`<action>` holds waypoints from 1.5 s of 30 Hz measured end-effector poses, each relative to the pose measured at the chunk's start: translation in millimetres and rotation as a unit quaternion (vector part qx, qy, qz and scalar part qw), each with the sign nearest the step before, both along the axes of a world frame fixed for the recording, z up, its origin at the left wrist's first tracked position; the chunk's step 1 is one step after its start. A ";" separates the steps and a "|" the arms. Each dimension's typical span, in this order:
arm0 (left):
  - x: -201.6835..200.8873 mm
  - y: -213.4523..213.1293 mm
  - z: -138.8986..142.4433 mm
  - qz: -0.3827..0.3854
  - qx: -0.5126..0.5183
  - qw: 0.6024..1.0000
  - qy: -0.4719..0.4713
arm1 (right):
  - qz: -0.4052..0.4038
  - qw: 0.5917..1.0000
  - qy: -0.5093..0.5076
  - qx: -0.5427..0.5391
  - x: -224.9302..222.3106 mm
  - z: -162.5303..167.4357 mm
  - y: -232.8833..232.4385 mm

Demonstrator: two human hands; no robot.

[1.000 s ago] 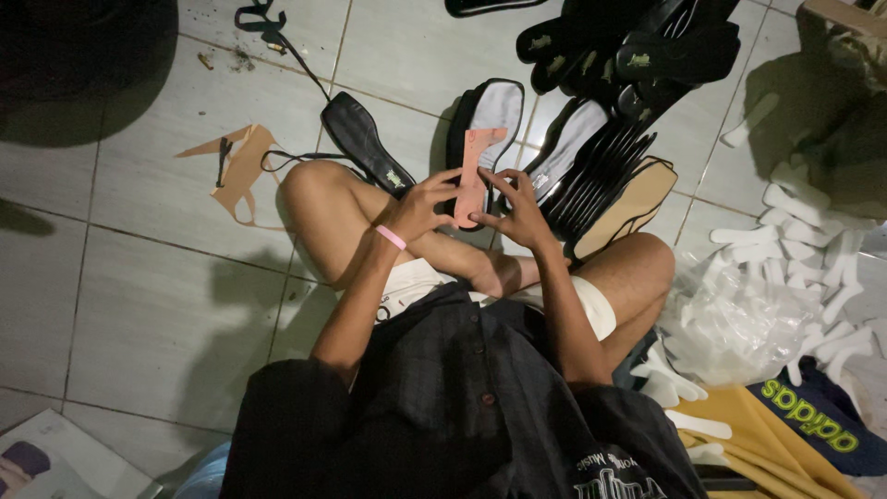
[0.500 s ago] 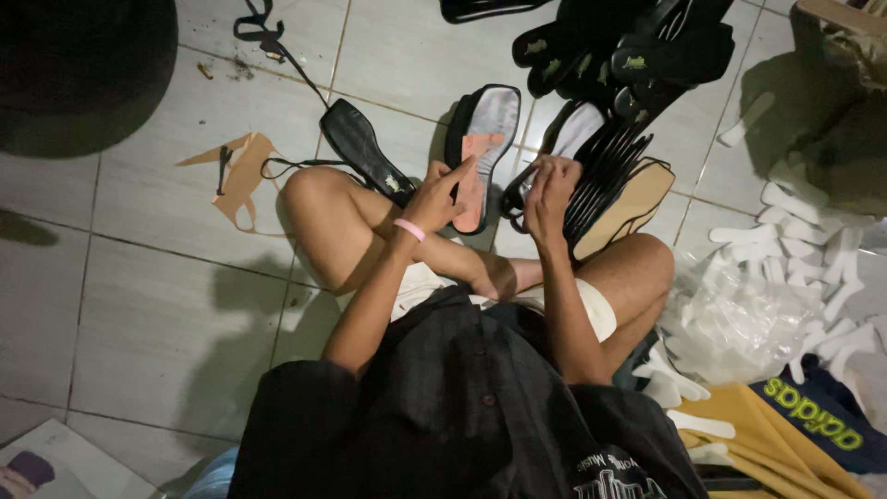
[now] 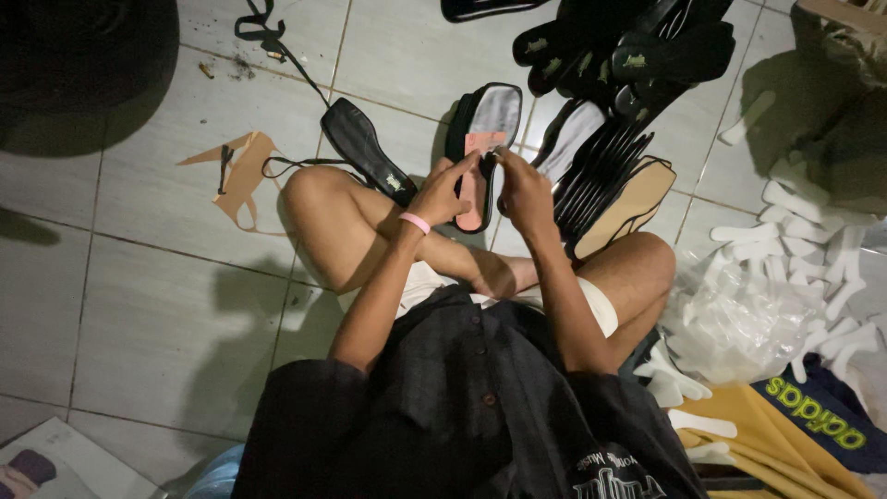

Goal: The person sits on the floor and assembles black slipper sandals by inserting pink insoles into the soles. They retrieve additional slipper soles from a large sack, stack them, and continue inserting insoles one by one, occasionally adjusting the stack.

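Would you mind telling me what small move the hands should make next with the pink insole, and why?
Probably press the pink insole flat into the black sole. Both the left hand and right hand grip it near its upper end, where it overlaps the sole's pale inner face, and its lower end seems to hang past the sole, so it does not look seated.

A person sits cross-legged on a pale tiled floor (image 3: 139,305). The left hand (image 3: 442,192), a pink wristband (image 3: 415,222) at its wrist, and the right hand (image 3: 523,189) meet over a black shoe sole with a pink insole (image 3: 473,176), fingers pinching its upper part. A black sandal sole with a strap (image 3: 365,152) lies just left of it. A fanned stack of black soles (image 3: 601,171) lies to the right, with white foam cut-outs (image 3: 813,268) and a clear plastic bag (image 3: 739,323) farther right.
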State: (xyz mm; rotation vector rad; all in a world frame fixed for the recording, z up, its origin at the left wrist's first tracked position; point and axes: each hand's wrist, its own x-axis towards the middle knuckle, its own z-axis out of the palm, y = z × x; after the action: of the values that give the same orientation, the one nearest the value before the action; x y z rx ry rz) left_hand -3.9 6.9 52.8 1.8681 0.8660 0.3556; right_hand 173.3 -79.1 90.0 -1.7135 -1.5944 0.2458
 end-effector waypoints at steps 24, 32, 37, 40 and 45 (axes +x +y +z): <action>-14.3 -26.8 -13.9 0.479 0.198 0.855 -0.013 | -0.136 0.973 0.187 -0.024 40.9 -2.6 -72.5; 51.1 -73.6 -14.0 0.309 0.223 0.919 -0.105 | -0.074 0.988 0.115 -0.068 34.2 -33.4 -58.9; 19.5 -58.9 -4.1 0.193 0.143 0.960 -0.145 | 0.058 0.954 0.183 -0.229 22.1 -31.8 -37.1; -19.7 -34.9 1.3 0.052 0.064 0.986 -0.142 | 0.134 0.975 0.088 -0.154 22.5 -28.5 -27.4; -38.6 -20.6 -4.0 -0.047 0.037 0.995 -0.081 | 0.141 0.961 0.127 -0.202 25.4 -32.4 -25.6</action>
State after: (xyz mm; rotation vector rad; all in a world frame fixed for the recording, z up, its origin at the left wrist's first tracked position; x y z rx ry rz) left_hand -42.5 -13.7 48.8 1.9115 0.6606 0.4784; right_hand 198.7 -104.7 57.6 -1.6545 -1.6676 0.9508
